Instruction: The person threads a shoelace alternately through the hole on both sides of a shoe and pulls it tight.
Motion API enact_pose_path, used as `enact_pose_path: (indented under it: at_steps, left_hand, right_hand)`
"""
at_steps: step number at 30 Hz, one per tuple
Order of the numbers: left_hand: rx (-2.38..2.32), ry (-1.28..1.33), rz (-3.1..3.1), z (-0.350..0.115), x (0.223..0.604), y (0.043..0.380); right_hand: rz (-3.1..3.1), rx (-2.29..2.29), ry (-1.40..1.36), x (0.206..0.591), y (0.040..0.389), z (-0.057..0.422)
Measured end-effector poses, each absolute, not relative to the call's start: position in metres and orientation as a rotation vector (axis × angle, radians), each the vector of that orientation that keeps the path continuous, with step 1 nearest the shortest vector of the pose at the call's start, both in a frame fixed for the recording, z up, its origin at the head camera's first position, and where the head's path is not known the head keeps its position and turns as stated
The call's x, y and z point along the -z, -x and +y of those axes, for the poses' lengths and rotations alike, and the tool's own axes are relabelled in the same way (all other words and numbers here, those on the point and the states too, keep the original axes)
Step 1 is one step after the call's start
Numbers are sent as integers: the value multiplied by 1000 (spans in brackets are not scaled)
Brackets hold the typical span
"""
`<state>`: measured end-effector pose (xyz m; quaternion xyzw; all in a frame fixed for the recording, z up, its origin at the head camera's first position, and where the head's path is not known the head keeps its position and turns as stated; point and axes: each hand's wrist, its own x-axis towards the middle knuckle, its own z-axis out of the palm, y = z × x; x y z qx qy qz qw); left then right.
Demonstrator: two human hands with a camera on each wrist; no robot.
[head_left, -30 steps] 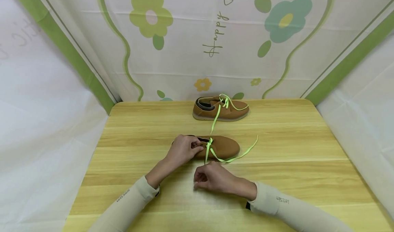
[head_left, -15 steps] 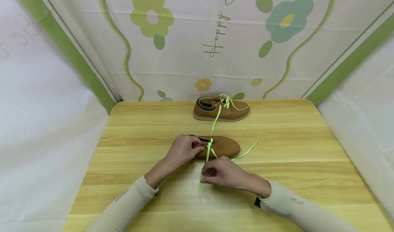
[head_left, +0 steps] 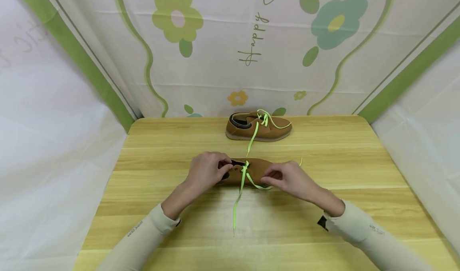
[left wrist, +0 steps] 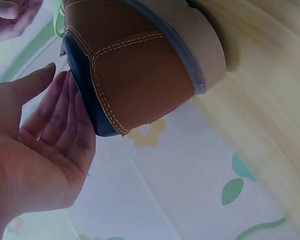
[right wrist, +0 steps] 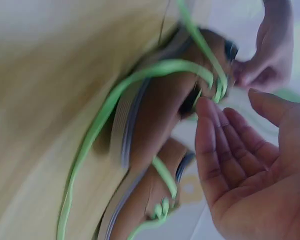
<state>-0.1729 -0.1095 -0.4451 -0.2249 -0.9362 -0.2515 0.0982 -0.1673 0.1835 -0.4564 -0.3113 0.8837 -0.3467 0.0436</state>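
Note:
A brown shoe lies nearest me on the wooden table, its toe to the right. My left hand is beside its opening; in the left wrist view the fingertips meet the dark collar, and the thumb stands apart. Whether they touch it is hard to tell. Over the toe hovers my right hand, with loosely bent fingers and nothing held. A bright green shoelace runs from the eyelets toward me. Its other end goes right, partly behind the right hand.
A second brown shoe with loose green laces stands at the table's back edge, toe to the right. Behind it hangs a white curtain printed with flowers. The wooden table has fabric walls on both sides.
My right hand has gone from in front of the shoe to its toe, leaving a lace end lying straight on the table. My left hand has shifted slightly left and back from the eyelets.

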Motion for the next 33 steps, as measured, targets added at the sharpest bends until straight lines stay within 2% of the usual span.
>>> enact_pose_path:
  at_steps: [10,22,33]
  left_hand:
    - [675,717,-2624,-112,454,180]
    - [548,895,-2602,-109,468,193]
    - [444,975,-2445,-106,479,200]
  right_hand:
    - [3009,757,551,460,211,248]
    - [2871,545,193,479,226,280]
    - [2867,605,252,495,231,280]
